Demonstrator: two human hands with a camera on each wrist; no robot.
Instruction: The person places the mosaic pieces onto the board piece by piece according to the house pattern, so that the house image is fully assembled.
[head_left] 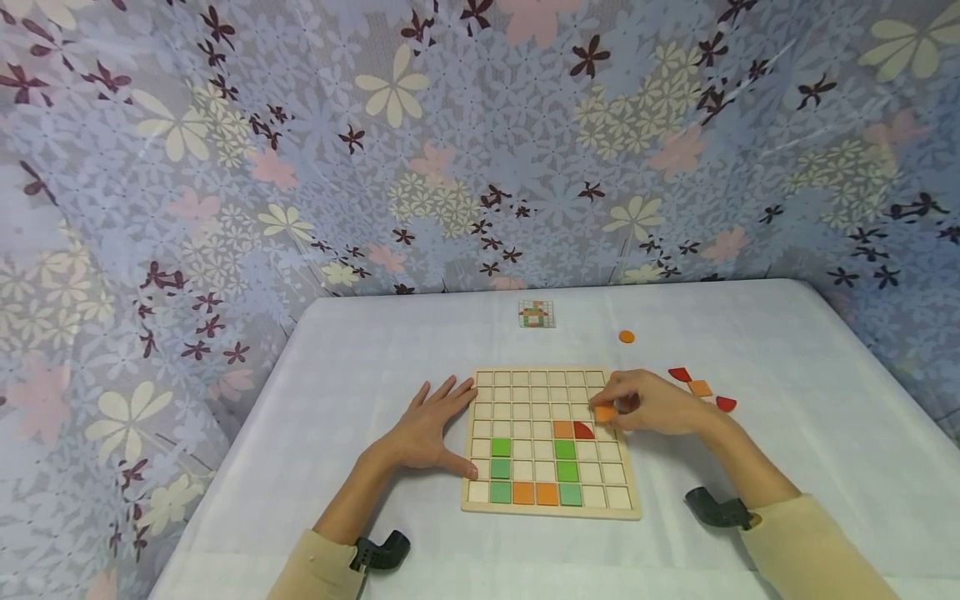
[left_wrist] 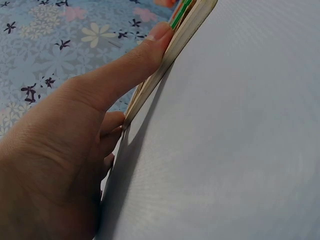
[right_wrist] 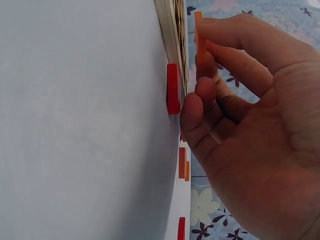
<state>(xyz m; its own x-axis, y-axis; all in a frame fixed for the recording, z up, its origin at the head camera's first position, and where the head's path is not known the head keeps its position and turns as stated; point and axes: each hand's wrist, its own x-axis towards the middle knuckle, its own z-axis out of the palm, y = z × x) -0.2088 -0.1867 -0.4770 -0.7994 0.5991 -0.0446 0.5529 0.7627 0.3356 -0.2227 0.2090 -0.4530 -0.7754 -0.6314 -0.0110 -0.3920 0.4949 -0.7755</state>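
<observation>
A wooden grid board (head_left: 542, 512) lies on the table, with green, teal and orange square tiles and a red quarter-circle tile (head_left: 582, 431) in some of its cells. My left hand (head_left: 427, 429) spreads its fingers along the board's left side; its thumb and fingertips touch the frame. Over the board's right side, my right hand (head_left: 660, 403) pinches an orange square tile (head_left: 604, 412) between thumb and fingers. The right wrist view shows that orange tile (right_wrist: 201, 37) edge-on, held off the board. From the left wrist, the thumb (left_wrist: 161, 32) rests on the board's edge.
Right of the board lie red curved tiles (head_left: 726, 404) and a loose orange square (head_left: 700, 388). An orange round tile (head_left: 626, 337) sits farther back, near a small pattern card (head_left: 536, 314). A flowered cloth (head_left: 480, 150) hangs behind the white-covered table (head_left: 375, 342).
</observation>
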